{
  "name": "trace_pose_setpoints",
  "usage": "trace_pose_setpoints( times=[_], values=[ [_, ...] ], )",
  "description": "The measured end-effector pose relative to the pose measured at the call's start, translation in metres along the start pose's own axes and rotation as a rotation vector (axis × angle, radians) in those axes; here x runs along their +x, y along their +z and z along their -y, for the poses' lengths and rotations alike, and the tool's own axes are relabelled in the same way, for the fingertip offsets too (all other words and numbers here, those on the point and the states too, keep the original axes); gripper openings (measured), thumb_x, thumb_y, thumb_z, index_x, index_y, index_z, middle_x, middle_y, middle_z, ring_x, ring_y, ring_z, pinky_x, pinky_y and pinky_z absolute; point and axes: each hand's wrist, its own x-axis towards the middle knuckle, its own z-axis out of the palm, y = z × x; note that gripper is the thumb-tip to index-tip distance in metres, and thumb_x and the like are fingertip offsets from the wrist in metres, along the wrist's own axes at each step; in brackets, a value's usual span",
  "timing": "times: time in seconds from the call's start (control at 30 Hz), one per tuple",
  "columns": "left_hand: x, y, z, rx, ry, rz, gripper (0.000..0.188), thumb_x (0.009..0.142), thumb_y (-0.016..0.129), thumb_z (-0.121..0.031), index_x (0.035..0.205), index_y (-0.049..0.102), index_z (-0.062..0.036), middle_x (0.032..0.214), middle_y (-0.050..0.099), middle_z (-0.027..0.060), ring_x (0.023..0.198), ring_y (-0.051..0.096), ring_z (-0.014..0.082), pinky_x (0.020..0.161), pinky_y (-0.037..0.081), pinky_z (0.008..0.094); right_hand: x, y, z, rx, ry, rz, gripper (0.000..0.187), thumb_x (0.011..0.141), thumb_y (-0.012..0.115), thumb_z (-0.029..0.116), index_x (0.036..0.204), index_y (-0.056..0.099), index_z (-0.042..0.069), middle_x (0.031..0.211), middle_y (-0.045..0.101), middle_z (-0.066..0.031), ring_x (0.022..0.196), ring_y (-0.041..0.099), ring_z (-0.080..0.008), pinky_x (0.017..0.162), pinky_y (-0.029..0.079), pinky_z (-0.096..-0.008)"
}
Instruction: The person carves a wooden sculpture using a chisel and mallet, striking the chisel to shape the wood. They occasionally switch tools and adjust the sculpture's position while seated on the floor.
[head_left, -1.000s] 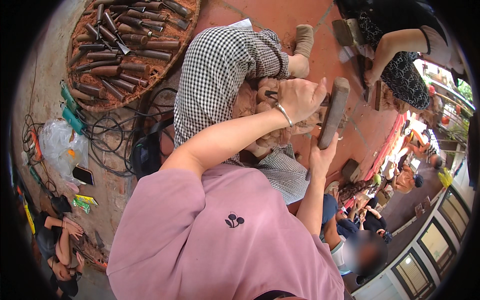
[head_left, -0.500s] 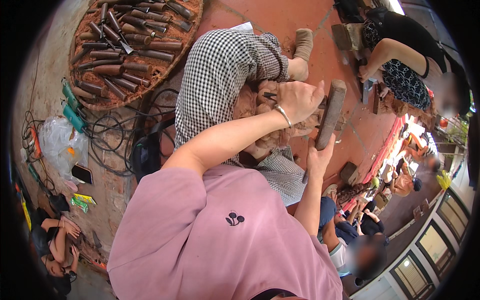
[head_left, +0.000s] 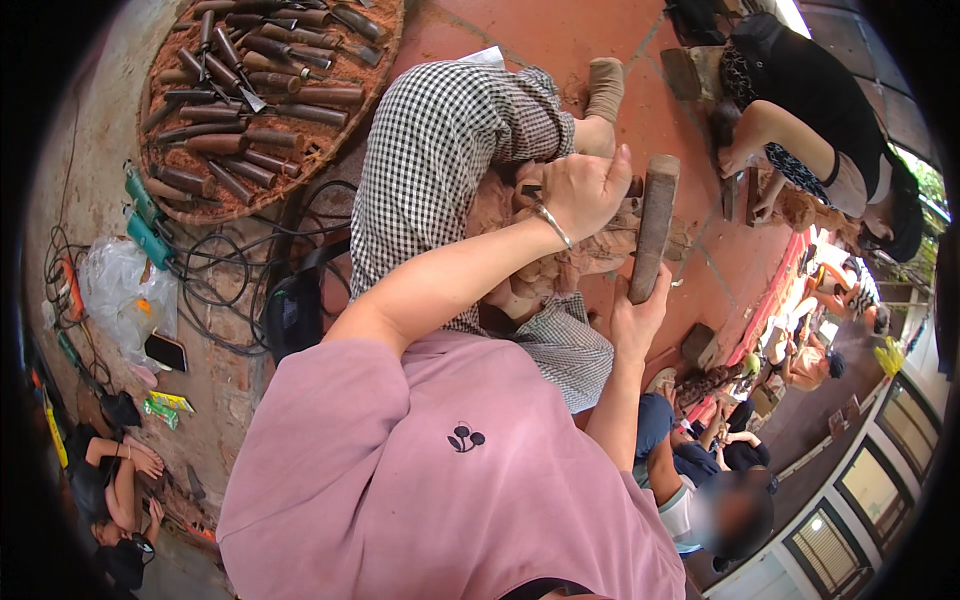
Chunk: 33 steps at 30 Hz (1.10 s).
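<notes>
1. Since the earlier frame, one grey-brown wooden bar-shaped mallet (head_left: 655, 215) has swung more upright; a black-clad co-worker (head_left: 815, 95) leans farther forward over the red tiled floor (head_left: 640, 105).
2. Round woven tray (head_left: 320, 160), its far rim cut off, carries brown-handled chisels (head_left: 330, 95) — more than twenty, too overlapped to count exactly.
3. Beside its lower-left rim: two green power tools (head_left: 148, 238), tangled black cables (head_left: 215, 290), one clear plastic bag (head_left: 115, 290), one black phone (head_left: 165, 350).
4. One reddish-brown carved wooden block (head_left: 605, 250) lies between black-and-white checked trouser legs (head_left: 420, 150), largely hidden by the left hand (head_left: 585, 195).
5. Left fingers close round one slim, dark-tipped chisel (head_left: 531, 188) — I cannot tell whether its edge touches wood. Right hand (head_left: 640, 315) is clamped on the mallet's lower end.
</notes>
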Motion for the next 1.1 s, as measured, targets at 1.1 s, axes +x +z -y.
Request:
trace_pose_setpoints(
  times=[1.1],
  values=[
    [-0.022,0.006,0.004,0.004,0.207,0.003,0.050,0.094,0.047,-0.031,0.050,0.055,-0.0075,0.049,0.053,0.0136,0.050,0.057,0.0320,0.047,0.044,0.0440,-0.029,0.008,-0.032,0.168,0.038,-0.099,0.043,0.082,0.065,-0.006,0.120,0.045,0.001,0.088,0.055,-0.0059,0.078,0.055,-0.0133,0.073,0.047,-0.0270]
  ],
)
